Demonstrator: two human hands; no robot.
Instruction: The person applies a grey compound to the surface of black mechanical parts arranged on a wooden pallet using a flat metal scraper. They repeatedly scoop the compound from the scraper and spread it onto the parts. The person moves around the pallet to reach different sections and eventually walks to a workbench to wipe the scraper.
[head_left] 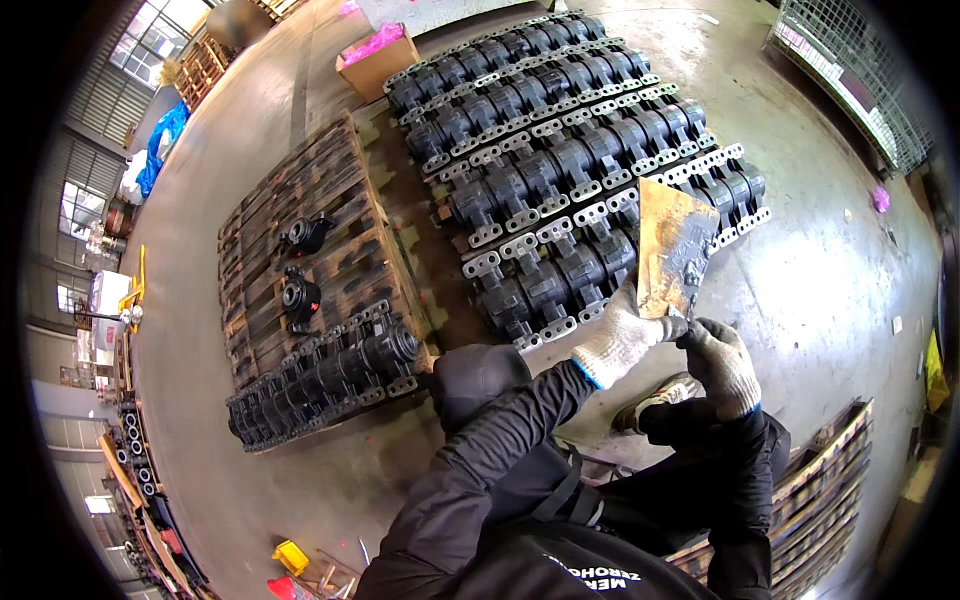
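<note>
A tan, cardboard-like flat piece [662,240], smeared with dark grey paste on its right side, stands up in front of me. My left hand [622,338], in a whitish knit glove, grips its lower end. Close beside it, the gloved fingers of my right hand [724,366] are pinched together at the lower corner; what they hold is too small to make out. Behind the piece lie rows of black cast metal parts [560,265] with light-coloured, holed flanges. The piece hides some of the nearest row.
On the left, a wooden pallet [300,180] carries two separate black parts [305,235] and another row of castings [320,385]. A box [375,62] with pink wrapping stands beyond. Wire cage [855,85] at far right; slatted wood [820,500] beside my right arm.
</note>
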